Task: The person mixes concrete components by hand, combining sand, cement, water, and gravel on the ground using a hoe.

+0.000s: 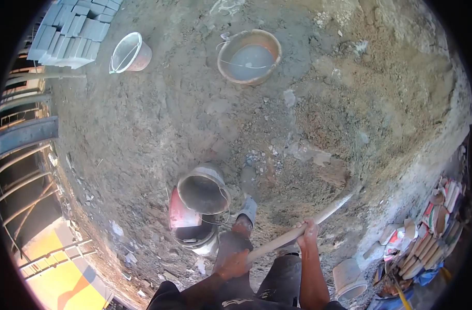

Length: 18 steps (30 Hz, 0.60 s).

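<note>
Both my hands are wrapped around a long, pale wooden tool handle [277,244] that slants across in front of my legs. My left hand [233,264] grips its lower end by my thigh. Farther up, my right hand [308,232] holds the middle of the shaft. The far end reaches right to the soil mound [344,173]; the tool's head cannot be made out there. Left of my foot, a grey bucket [205,192] lies tilted against a red bucket [182,213], with another bucket [207,245] beneath them. Neither hand touches these buckets.
A round tub of cloudy water [250,62] and a white-rimmed bucket [137,57] stand ahead. Grey blocks [73,36] are stacked far left, above a drop edged with poles [26,183]. At right lie sacks [437,217] and a pale bucket [349,278].
</note>
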Tool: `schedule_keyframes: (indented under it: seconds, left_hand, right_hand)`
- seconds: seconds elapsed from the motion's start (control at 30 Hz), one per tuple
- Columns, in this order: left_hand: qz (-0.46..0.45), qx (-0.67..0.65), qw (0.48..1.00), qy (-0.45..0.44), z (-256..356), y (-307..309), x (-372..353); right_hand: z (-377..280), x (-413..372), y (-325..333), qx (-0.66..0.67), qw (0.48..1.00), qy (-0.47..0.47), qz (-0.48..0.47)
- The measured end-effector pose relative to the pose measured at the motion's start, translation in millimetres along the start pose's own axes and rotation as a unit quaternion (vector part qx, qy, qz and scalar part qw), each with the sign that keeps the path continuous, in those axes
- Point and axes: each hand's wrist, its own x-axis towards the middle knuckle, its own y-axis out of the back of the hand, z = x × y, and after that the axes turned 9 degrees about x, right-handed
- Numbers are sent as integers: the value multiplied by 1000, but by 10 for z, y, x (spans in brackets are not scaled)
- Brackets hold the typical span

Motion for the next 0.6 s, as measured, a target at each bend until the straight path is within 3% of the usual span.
schedule_keyframes:
  seconds: [0.07, 0.1, 0.17, 0.23, 0.27, 0.3, 0.33, 0.37, 0.4, 0.43, 0.47, 0.53, 0.57, 0.6]
  left_hand:
    - [-69, -247, 966, 27, 185, -16, -45]
    - [-46, -257, 965, 22, 305, 41, 11]
    - [49, -326, 929, 166, 560, 64, 131]
    - [180, -301, 919, 182, 609, -38, 601]
    - [207, -341, 892, 212, 651, -6, 906]
    - [240, -335, 886, 214, 681, 54, 1210]
    - [180, -514, 808, 225, 833, 345, 1368]
    - [192, -548, 787, 208, 876, 296, 1649]
    - [185, -646, 716, 189, 1020, 324, 1748]
    - [183, -733, 634, 164, 1152, 320, 1818]
    - [174, -736, 630, 174, 1261, 133, 1893]
    - [227, -685, 678, 141, 1541, -347, 2049]
    - [213, -690, 676, 145, 1737, -754, 2117]
    - [214, -682, 684, 148, 1955, -1141, 2174]
  right_hand:
    - [-28, 139, -369, -82, 992, -69, -61]
    - [38, 272, -566, -116, 983, -105, -99]
    - [281, 584, -970, -253, 947, -110, -165]
    - [589, 876, -1375, -378, 897, -40, -227]
    - [722, 947, -1620, -414, 885, 12, -214]
    - [825, 1161, -1767, -470, 851, 33, -233]
    - [917, 1362, -1895, -551, 807, 73, -202]
    - [964, 1620, -1943, -600, 762, 65, -236]
    - [962, 1685, -1974, -651, 714, 114, -231]
    - [994, 1847, -1909, -705, 637, 212, -230]
    - [972, 1981, -1733, -744, 552, 305, -219]
    - [675, 2042, -1302, -757, 555, 282, -198]
    - [476, 1961, -1173, -757, 564, 273, -184]
    - [223, 1815, -1049, -723, 639, 196, -174]
